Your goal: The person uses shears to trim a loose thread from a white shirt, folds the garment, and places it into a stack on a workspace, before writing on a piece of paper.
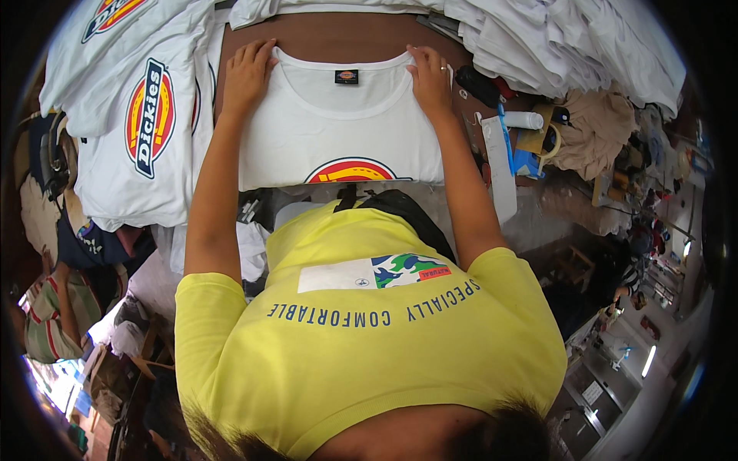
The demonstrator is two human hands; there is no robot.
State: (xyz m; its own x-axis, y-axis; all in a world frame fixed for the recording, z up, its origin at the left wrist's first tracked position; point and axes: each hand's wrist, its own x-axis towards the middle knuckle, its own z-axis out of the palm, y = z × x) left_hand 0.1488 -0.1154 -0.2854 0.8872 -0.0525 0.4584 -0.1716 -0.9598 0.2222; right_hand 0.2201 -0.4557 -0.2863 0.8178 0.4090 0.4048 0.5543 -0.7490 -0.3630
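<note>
A white T-shirt (354,127) lies flat and folded in front of me on a brown tabletop (330,38), its scoop neckline at the far side. Inside the collar sits a small black neck label (347,77). Part of a red and yellow print (354,170) shows at the near edge, where the rest is folded out of sight. At the left shoulder corner, my left hand (247,73) has its fingers closed on the fabric. My right hand (432,81), a ring on one finger, grips the opposite shoulder corner beside the neckline.
Printed white shirts (100,173) are heaped at the left, and a pile of white garments (553,42) fills the far right. Nearer right are a black object (477,84), a white cylinder (524,120), a tape roll (551,142) and beige cloth (596,134). Another person (61,315) is at the far left.
</note>
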